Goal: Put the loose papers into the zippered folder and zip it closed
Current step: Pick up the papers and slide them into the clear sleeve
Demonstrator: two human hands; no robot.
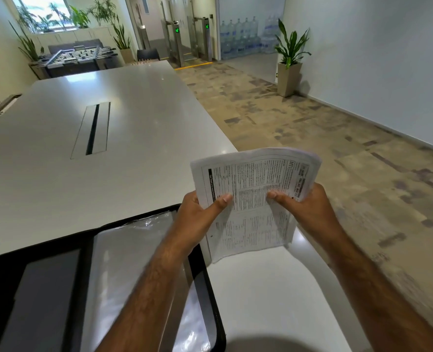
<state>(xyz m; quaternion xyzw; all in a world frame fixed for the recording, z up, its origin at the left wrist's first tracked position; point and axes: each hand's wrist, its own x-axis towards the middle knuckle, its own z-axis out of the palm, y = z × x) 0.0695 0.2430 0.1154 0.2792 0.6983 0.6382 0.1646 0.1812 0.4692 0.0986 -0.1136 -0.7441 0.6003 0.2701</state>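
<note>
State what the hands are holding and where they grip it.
A stack of papers, gripped by left hand and right hand at opposite side edges, thumbs on top.

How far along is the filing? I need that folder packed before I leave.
Done: the zippered folder lies open on the table, plastic sleeve showing. In hand: the left hand and right hand grip the stack of papers beside the folder, at the table's edge. Left: slide the papers in, close it and zip it.
</note>
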